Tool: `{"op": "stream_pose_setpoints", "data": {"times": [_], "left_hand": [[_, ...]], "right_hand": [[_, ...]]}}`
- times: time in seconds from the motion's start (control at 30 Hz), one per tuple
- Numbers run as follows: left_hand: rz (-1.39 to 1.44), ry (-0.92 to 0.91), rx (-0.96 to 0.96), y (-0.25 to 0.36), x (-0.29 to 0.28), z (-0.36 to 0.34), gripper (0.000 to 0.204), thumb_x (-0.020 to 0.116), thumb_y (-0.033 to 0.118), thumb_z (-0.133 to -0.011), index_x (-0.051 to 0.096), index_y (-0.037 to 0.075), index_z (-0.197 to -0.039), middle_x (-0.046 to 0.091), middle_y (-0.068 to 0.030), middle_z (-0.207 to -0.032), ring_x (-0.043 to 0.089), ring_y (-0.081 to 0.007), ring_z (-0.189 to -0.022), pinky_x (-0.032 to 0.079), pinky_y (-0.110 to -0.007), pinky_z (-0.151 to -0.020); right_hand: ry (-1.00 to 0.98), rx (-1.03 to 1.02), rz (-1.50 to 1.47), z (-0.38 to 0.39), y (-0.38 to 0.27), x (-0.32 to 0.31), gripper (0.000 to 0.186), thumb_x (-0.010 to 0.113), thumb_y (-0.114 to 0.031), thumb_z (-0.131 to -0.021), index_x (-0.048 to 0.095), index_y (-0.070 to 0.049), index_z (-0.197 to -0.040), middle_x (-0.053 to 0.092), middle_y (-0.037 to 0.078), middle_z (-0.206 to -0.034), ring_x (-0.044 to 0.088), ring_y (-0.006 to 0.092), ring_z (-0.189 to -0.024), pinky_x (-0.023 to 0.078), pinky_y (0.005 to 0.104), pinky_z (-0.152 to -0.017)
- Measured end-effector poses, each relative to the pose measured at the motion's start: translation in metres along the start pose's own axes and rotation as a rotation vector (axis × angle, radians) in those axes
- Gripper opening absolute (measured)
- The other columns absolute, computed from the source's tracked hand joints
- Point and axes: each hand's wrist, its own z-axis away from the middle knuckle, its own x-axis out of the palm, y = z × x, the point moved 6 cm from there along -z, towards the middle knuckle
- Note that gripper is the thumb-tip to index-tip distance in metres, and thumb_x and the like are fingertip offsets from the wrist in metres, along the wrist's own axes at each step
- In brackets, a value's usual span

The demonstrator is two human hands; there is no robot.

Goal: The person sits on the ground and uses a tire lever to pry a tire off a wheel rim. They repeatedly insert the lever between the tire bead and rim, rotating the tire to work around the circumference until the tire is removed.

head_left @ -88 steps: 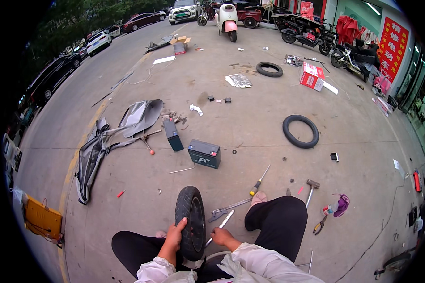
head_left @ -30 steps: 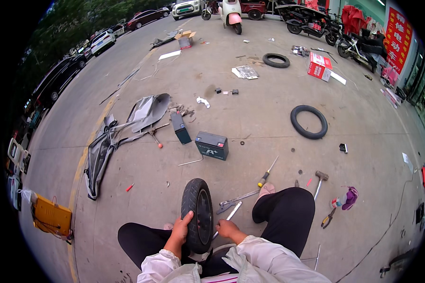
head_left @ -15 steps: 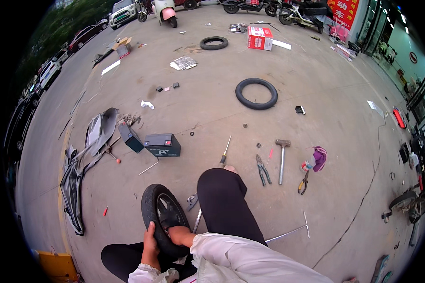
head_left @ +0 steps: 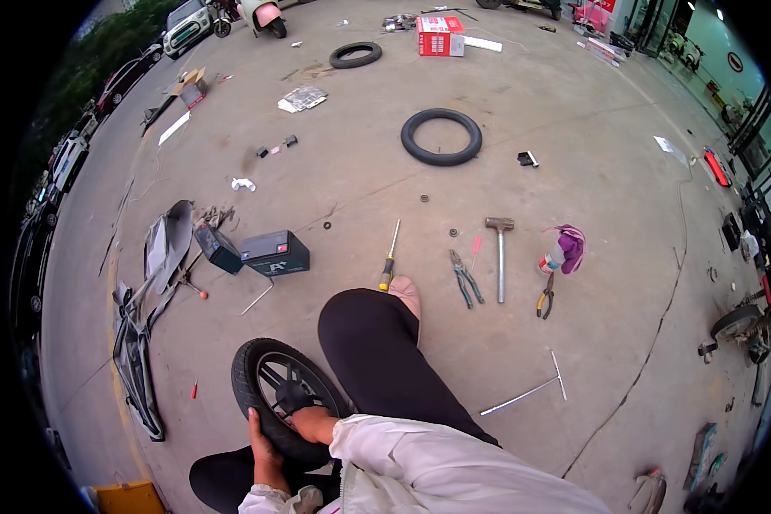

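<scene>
A black-tyred wheel (head_left: 242, 385) with dark spokes leans between my legs, its hub face turned up toward me. My left hand (head_left: 264, 445) grips the tyre on its near left side, thumb along the sidewall. My right hand (head_left: 313, 423) reaches over the rim to the dark hub (head_left: 295, 396). Its fingers are hidden there, so what they touch does not show. Beyond my bent knee, by my pink shoe (head_left: 407, 295), lies a yellow-handled screwdriver (head_left: 388, 272).
To the right lie pliers (head_left: 463, 278), a hammer (head_left: 500, 265), yellow-handled pliers (head_left: 545, 300) and a T-handle wrench (head_left: 531, 392). Two batteries (head_left: 276, 253) and grey panels (head_left: 137, 360) stand left. A loose tyre (head_left: 441, 160) lies ahead; motorbike parts (head_left: 750, 330) are far right.
The wheel has tipped flatter, showing more of its spokes. My knee has moved left, uncovering the shoe and the whole screwdriver. Both hands stay at the wheel; the view has shifted.
</scene>
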Motion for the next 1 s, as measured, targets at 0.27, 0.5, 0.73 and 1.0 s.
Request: {"op": "stream_pose_setpoints", "data": {"times": [0.27, 0.5, 0.73, 1.0], "left_hand": [[0.061, 0.081, 0.037, 0.005, 0.007, -0.002, 0.065, 0.060, 0.069, -0.084, 0.058, 0.007, -0.105, 0.066, -0.0118, -0.085, 0.064, -0.0264, -0.073, 0.054, -0.040, -0.071], [0.081, 0.057, 0.057, 0.000, 0.013, -0.003, 0.058, 0.059, 0.062, -0.089, 0.059, 0.005, -0.102, 0.065, -0.0120, -0.084, 0.065, -0.0268, -0.073, 0.055, -0.042, -0.072], [0.085, 0.047, 0.097, -0.006, 0.022, -0.002, 0.055, 0.062, 0.055, -0.091, 0.062, 0.000, -0.098, 0.067, -0.0142, -0.082, 0.066, -0.0260, -0.069, 0.056, -0.040, -0.066], [0.053, 0.041, 0.141, -0.010, 0.017, -0.006, 0.067, 0.060, 0.058, -0.091, 0.060, -0.005, -0.114, 0.069, -0.0157, -0.097, 0.068, -0.0289, -0.085, 0.056, -0.042, -0.082]], "right_hand": [[-0.063, 0.021, 0.208, -0.013, 0.025, 0.008, 0.026, 0.058, -0.008, -0.083, 0.070, -0.003, -0.106, 0.069, 0.020, -0.110, 0.067, 0.0374, -0.103, 0.055, 0.0465, -0.084], [-0.052, -0.005, 0.264, -0.005, 0.021, 0.009, 0.026, 0.054, -0.011, -0.087, 0.066, -0.003, -0.108, 0.068, 0.020, -0.112, 0.066, 0.0375, -0.105, 0.054, 0.0473, -0.085], [-0.065, -0.004, 0.313, -0.002, 0.030, 0.008, 0.026, 0.053, -0.012, -0.087, 0.065, -0.004, -0.108, 0.068, 0.019, -0.112, 0.066, 0.0367, -0.105, 0.053, 0.0480, -0.086], [-0.063, -0.011, 0.324, 0.009, 0.030, -0.002, 0.027, 0.051, -0.020, -0.091, 0.065, -0.003, -0.106, 0.068, 0.021, -0.109, 0.064, 0.0403, -0.103, 0.051, 0.0503, -0.086]]}}
